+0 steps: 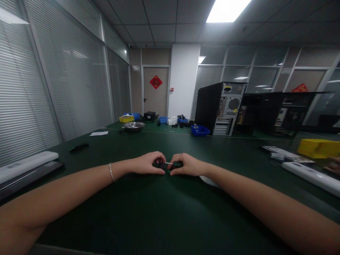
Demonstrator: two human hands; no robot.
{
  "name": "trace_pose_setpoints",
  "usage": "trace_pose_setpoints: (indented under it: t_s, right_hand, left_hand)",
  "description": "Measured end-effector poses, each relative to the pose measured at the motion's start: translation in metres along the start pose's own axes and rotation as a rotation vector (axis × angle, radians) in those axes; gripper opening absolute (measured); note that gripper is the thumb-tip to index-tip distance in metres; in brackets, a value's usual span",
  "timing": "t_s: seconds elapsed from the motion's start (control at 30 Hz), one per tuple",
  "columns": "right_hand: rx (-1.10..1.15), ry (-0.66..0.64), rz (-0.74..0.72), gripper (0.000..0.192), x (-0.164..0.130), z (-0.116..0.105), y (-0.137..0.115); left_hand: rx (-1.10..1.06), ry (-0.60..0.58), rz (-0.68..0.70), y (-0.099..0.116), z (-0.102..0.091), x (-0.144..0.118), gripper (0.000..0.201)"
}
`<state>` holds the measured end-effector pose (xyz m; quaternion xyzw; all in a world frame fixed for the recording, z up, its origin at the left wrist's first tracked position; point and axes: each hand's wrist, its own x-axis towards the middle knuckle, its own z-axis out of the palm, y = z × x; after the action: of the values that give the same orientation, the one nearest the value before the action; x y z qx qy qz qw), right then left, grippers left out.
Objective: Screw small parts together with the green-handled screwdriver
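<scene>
Both hands meet low over the green table, close together in the middle of the view. My left hand (pixel 150 163) is closed round a small dark piece (pixel 160 165), mostly hidden by the fingers; its kind cannot be made out. In my right hand (pixel 189 164) is a small screwdriver (pixel 178 164) with a dark handle. Its thin, pale shaft lies roughly level and points left to the dark piece. Whether the tip touches that piece is too small to tell. Part of a white object (pixel 209 181) shows beneath my right forearm.
On the green table (pixel 164 212) stand a black computer tower (pixel 212 106), a blue bin (pixel 200 130) and a metal dish (pixel 133 126). A dark tool (pixel 79 147) and white long case (pixel 29 163) lie left. Another person's hand (pixel 333 165) is by yellow bins (pixel 318 147).
</scene>
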<state>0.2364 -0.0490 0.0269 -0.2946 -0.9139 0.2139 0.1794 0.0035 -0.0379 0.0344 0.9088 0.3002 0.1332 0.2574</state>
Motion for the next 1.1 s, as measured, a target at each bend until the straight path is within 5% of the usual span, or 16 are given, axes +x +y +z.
trace_pose_setpoints:
  t_s: [0.2,0.43,0.67,1.1]
  right_hand:
    - [0.055,0.064,0.031,0.025,-0.005,-0.001,0.0]
    - [0.346,0.295,-0.011,0.026,0.003,0.013,0.004]
    - [0.251,0.428,0.044,0.025,0.007,0.013,0.005]
    - [0.243,0.374,0.081,0.034,0.007,0.012,-0.003]
  left_hand:
    - [-0.175,0.061,0.023,-0.005,0.003,0.008,0.043]
    - [-0.507,0.142,0.027,-0.008,0.008,0.01,0.049]
    - [-0.615,0.206,0.063,-0.004,0.009,0.009,0.047]
    - [-0.616,0.175,0.026,0.006,0.012,0.006,0.051]
